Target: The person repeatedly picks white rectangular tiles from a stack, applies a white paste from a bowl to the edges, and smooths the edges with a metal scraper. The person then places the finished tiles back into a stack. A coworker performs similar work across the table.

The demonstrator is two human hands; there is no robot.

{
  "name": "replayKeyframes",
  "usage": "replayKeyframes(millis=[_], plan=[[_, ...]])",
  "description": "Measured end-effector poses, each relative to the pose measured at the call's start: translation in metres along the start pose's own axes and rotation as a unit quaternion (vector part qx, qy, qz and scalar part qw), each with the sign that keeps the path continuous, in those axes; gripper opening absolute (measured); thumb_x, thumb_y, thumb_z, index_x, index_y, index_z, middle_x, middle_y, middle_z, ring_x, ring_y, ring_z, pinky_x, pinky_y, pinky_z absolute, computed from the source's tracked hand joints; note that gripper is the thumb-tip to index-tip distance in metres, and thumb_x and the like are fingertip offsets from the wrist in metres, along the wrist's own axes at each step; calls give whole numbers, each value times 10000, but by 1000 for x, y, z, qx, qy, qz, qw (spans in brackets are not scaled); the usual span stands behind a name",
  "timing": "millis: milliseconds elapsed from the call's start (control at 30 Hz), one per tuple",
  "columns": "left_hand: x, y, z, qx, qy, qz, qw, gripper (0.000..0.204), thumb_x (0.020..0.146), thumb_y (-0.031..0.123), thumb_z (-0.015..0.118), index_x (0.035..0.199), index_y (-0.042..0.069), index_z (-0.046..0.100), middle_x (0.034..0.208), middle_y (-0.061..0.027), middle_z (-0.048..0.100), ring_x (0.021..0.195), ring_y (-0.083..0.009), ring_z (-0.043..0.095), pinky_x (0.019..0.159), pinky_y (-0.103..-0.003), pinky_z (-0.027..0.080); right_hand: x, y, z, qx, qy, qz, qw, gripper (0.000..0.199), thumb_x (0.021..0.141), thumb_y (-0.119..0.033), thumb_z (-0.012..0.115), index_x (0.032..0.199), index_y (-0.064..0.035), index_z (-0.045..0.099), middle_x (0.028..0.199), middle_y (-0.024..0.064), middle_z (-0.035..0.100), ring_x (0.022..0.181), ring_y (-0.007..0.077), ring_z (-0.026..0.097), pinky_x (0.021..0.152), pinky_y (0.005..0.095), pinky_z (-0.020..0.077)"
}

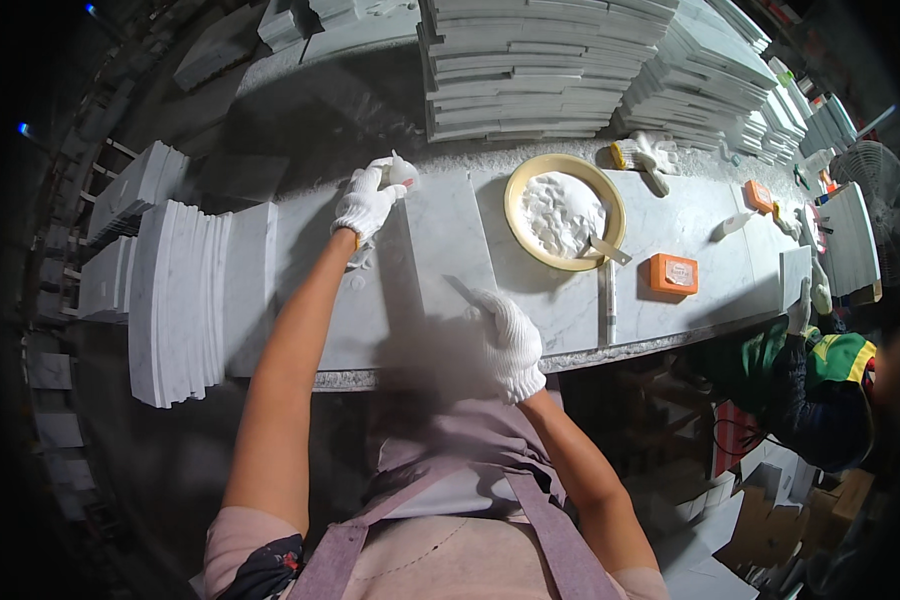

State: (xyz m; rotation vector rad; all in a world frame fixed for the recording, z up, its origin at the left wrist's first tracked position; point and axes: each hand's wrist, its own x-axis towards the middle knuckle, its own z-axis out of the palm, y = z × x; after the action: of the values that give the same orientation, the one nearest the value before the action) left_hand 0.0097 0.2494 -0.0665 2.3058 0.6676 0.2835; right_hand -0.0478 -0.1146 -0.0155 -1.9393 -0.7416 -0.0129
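My left hand (363, 208), in a white knit glove, is closed around a small white squeeze bottle (403, 172) with a pointed tip and a red mark, over the far part of the work surface. My right hand (513, 345), gloved the same way, grips a scraper whose flat blade (460, 291) points up and left. Its handle is hidden in the fist. Beneath both hands lie grey-white marble slabs (452, 235) set side by side. A yellow bowl (513, 215) of white paste or powder stands right of centre, with a flat spatula (612, 249) resting on its rim.
Tall stacks of stone tiles (540, 75) stand at the back, and upright slabs (175, 300) at the left. An orange box (673, 274) and loose gloves (650, 157) lie to the right. A co-worker (820, 380) handles a tile at the right end, near a fan (875, 185).
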Motion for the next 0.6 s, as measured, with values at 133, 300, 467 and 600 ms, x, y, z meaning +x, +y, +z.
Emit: replayKeyframes(millis=[133, 300, 467, 600], plan=[[-11, 11, -9, -24, -6, 41, 999, 563, 875, 257, 809, 1401, 182, 625, 1308, -182, 615, 1249, -343, 607, 1061, -438, 490, -1, 3, 4, 13, 28, -18, 999, 326, 915, 19, 688, 1225, -78, 711, 1037, 119, 761, 940, 307, 752, 824, 382, 588], [-16, 13, -12, 1, 15, 12, 1000, 519, 893, 171, 778, 1392, 193, 635, 1281, -169, 631, 1224, -324, 614, 1070, -428, 498, -1, 3, 2, 20, 29, -20, 999, 309, 921, -14, 714, 1224, -78, 715, 1054, 134, 758, 946, 328, 747, 831, 387, 587], [-8, -7, -10, -91, -26, 13, 995, 566, 892, 128, 772, 1428, 209, 608, 1276, -164, 630, 1218, -316, 623, 1088, -418, 505, -1, 1, -2, 31, 12, -7, 999, 311, 915, -29, 724, 1221, -86, 718, 1076, 144, 752, 972, 343, 739, 842, 394, 585], [-10, -12, -11, -166, -35, 19, 985, 536, 919, 66, 736, 1431, 145, 599, 1319, -156, 635, 1250, -299, 644, 1084, -394, 528, 0, 0, 0, 29, 13, -1, 999, 314, 908, -27, 718, 1216, -91, 719, 1077, 141, 752, 982, 345, 737, 848, 403, 583]])
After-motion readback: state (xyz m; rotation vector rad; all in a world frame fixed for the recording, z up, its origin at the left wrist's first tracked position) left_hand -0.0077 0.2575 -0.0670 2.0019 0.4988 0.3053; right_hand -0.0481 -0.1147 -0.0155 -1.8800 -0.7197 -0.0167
